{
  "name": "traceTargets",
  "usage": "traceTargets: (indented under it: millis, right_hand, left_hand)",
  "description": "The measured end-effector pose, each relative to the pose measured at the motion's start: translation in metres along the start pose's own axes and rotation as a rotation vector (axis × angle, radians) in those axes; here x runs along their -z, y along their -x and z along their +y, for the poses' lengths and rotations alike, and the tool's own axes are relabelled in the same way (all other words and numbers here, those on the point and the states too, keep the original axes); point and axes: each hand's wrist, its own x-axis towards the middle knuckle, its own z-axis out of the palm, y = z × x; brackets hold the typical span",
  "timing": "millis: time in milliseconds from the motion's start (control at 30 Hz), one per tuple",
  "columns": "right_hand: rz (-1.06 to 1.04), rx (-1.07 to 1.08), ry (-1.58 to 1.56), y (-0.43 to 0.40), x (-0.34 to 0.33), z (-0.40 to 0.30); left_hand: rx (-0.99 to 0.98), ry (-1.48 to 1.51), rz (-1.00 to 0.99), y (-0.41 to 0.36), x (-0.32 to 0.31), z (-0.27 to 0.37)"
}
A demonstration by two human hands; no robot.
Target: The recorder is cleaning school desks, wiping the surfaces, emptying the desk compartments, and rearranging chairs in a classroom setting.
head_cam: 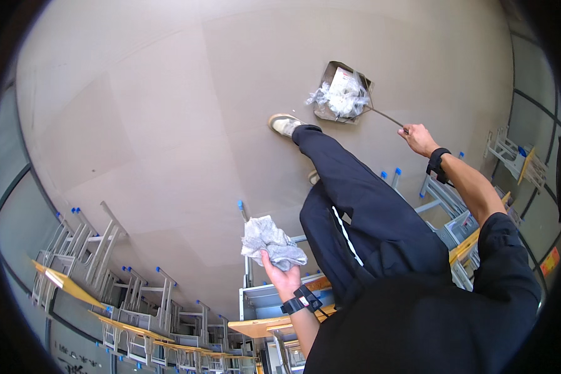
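My left hand [283,276] holds a crumpled grey-white cloth [271,243] above the floor, low in the middle of the view. At the right, my right hand [416,138] grips a thin dark rod [385,116] that runs to a dustpan-like scoop [325,112] on the floor. Inside the scoop lie crumpled clear plastic wrapping [348,98] and a white piece of packaging [340,79] bearing writing. Both wrists wear black straps.
Grey metal desks with wooden tops [257,327] and chairs stand close on my left and in a row at lower left [140,329]. More furniture [463,233] is at my right. My shoe [285,125] rests near the scoop; a small white scrap [293,111] lies beside it.
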Motion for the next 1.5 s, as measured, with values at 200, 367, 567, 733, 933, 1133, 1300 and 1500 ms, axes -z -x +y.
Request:
traceTargets:
  millis: [200, 367, 567, 733, 933, 1133, 1300, 1500]
  right_hand:
    - [0.079, 0.271, -0.083, -0.062, -0.023, -0.034]
    - [0.016, 0.498, -0.021, -0.069, -0.032, -0.062]
    - [-0.02, 0.394, 0.006, -0.125, -0.026, -0.115]
    - [-0.126, 0.416, 0.103, -0.108, -0.005, -0.131]
    - [-0.24, 0.396, 0.091, -0.089, 0.011, -0.159]
    - [-0.339, 0.363, 0.024, -0.049, 0.028, -0.182]
    - [-0.443, 0.298, -0.02, -0.018, 0.023, -0.22]
    - [-0.47, 0.217, -0.084, -0.019, 0.047, -0.254]
  left_hand:
    - [-0.136, 0.108, -0.009, -0.016, 0.032, -0.01]
    - [-0.184, 0.257, 0.018, -0.008, 0.058, -0.032]
    - [-0.21, 0.512, -0.004, -0.058, 0.05, -0.053]
    - [-0.17, 0.612, -0.067, -0.028, 0.05, -0.04]
    - [-0.197, 0.651, -0.066, -0.02, 0.045, -0.035]
    - [-0.178, 0.713, -0.161, -0.005, 0.046, -0.027]
    - [-0.197, 0.831, -0.098, -0.018, 0.059, -0.042]
    - [-0.227, 0.929, -0.143, -0.027, 0.04, -0.039]
